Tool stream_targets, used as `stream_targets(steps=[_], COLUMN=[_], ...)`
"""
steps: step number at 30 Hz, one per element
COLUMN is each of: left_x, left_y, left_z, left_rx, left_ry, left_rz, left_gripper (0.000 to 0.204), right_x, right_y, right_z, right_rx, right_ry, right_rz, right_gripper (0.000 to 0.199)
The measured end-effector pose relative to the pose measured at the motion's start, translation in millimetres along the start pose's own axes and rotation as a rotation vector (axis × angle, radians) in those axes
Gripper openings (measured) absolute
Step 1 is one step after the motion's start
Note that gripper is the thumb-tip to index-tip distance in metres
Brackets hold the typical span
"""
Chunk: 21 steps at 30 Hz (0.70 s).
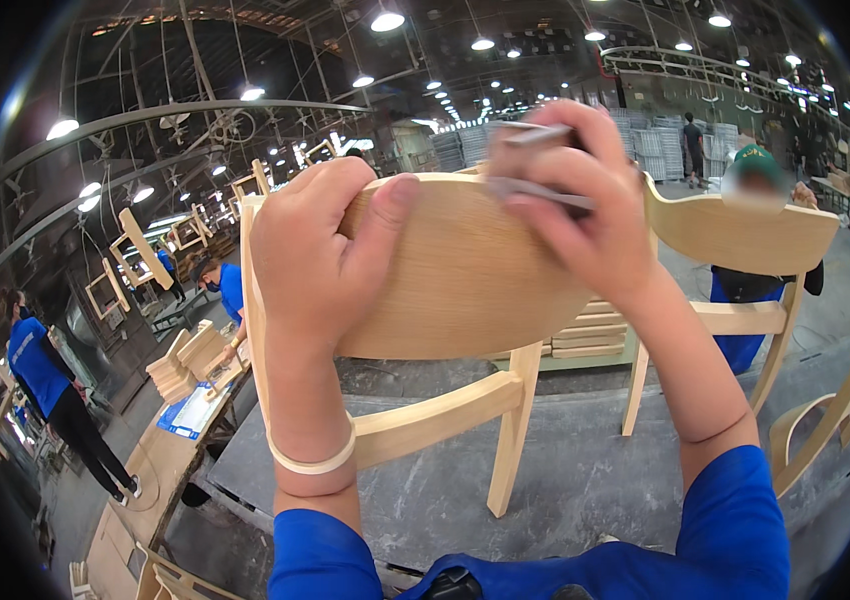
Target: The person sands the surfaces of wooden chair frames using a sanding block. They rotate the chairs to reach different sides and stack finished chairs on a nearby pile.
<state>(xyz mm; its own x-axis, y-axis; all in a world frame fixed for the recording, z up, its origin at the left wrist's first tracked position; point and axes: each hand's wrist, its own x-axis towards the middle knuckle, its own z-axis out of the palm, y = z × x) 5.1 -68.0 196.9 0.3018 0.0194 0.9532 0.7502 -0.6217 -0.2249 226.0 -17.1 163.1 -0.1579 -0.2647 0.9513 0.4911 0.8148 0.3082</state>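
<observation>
The left hand (317,262) grips the pale curved wooden chair back (465,285). At 1 o'clock, the right hand (585,205) pinches grey sandpaper (535,165), rubbing its top edge; next, probably more rubbing.

**Counting What Is Here**

There are two bare hands: the left hand (315,255) and the right hand (585,215). There is one folded grey sanding sheet (535,165). Two pale wooden chairs show clearly: the near chair with the wide curved back (465,290) and another chair behind it (745,235). One white band (315,462) sits on the left wrist. Four other people show: three in blue tops (37,365) and one in dark clothes far off (693,145).
</observation>
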Motion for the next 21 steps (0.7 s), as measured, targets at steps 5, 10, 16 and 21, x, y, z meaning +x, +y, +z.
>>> stream_targets(steps=[5,10,16,21], left_x=[-1,0,1,0], left_y=[-8,-6,-5,-6], left_z=[-1,0,-2,-5], left_rx=[-0.007,-0.01,0.004,0.013], left_ry=[0.033,-0.008,0.016,-0.002], left_rz=[0.003,-0.008,-0.007,0.003], left_gripper=[0.045,0.044,0.044,0.042], right_x=[1,-5,-3,-9], right_y=[-1,1,1,4], right_z=[2,-2,1,0], right_rx=[-0.003,-0.048,-0.158,-0.111], right_ry=[0.063,0.039,-0.05,0.077], right_rz=[0.024,-0.016,-0.057,-0.038], right_gripper=[0.017,0.017,0.016,0.017])
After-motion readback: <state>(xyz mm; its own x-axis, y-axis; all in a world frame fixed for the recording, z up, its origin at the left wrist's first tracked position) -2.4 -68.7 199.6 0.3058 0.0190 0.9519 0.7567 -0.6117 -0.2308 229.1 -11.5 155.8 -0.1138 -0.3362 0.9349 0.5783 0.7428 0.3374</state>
